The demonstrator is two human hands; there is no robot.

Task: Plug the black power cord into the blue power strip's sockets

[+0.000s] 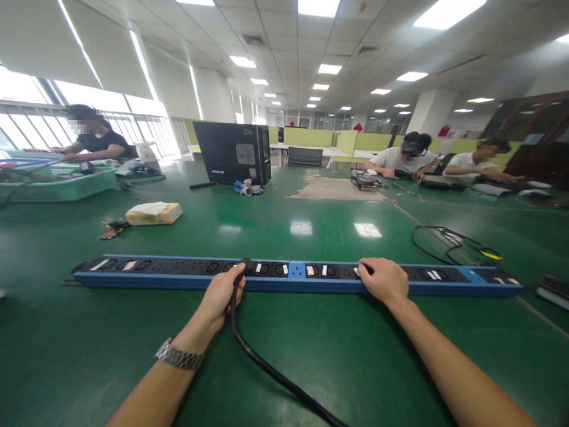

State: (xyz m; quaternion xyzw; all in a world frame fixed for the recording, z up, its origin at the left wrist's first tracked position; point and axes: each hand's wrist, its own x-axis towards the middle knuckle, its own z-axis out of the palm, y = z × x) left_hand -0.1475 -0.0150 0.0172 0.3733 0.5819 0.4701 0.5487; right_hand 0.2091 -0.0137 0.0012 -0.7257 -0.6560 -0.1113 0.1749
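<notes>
- Holding: left hand (pixel 223 293), its fingers closed round a black plug (pixel 246 266) at the strip's top face; whether the plug is fully seated cannot be told.
- Strip (pixel 178 280): long, blue and black, lying crosswise under the fingers of both hands and running out past each.
- Cord (pixel 262 359): black, thick, dropping from the left fingers toward the near edge of view.
- Right hand (pixel 386 280): on the strip, fingers curled narrow, thumb by a white label (pixel 356 271); whether they grip the strip cannot be told.
- Blue socket (pixel 297 270): in the strip, between the two sets of fingers.
- Watch (pixel 180 354): metal, on the wrist behind the left fingers.
- Tissue pack (pixel 153 214): beyond the left fingers, to their left.
- Cable (pixel 448 240): black, coiled, beyond the right fingers, to their right.
- Computer case (pixel 233 154): well beyond the left fingers, gloves (pixel 248 188) just beside it.
- Three co-workers: seated, far beyond the fingers.
</notes>
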